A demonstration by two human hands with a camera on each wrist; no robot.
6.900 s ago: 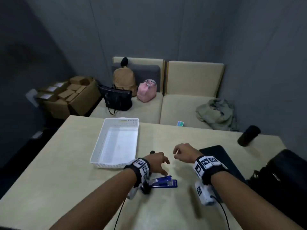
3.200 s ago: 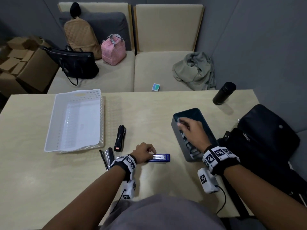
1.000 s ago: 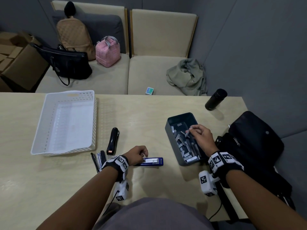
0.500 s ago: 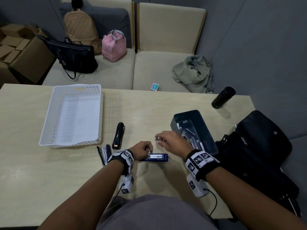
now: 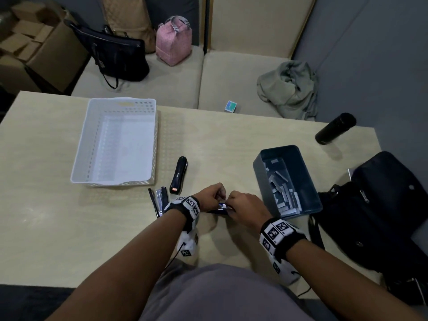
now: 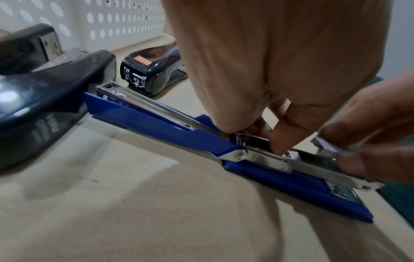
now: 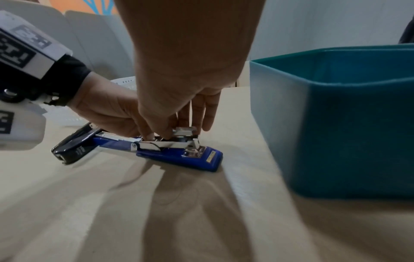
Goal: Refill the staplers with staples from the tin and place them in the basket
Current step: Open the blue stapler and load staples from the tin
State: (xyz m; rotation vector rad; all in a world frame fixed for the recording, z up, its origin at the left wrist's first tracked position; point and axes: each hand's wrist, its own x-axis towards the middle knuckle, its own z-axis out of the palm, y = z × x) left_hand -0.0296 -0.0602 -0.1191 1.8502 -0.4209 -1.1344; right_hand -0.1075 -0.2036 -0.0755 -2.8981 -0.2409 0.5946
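Note:
A blue stapler (image 6: 156, 124) (image 7: 179, 156) lies opened flat on the table, its metal staple channel facing up. My left hand (image 5: 212, 196) (image 6: 268, 136) holds the channel near its hinge with curled fingers. My right hand (image 5: 240, 205) (image 7: 177, 131) pinches a silver strip of staples (image 6: 325, 147) (image 7: 184, 132) and holds it over the channel's front end. The teal tin (image 5: 257, 167) (image 7: 336, 124) with several staple strips stands just to the right. The white perforated basket (image 5: 78, 158) sits at the left.
A black stapler (image 5: 178, 174) (image 6: 147, 74) lies closed beside the basket, and another black one (image 5: 159, 200) lies opened at my left wrist. A black bag (image 5: 382, 205) and a black bottle (image 5: 334, 128) occupy the table's right side. Bags and a cloth lie on the bench behind.
My right hand has left the tin with a staple strip and moved left to the blue stapler. The left hand has stayed on the stapler.

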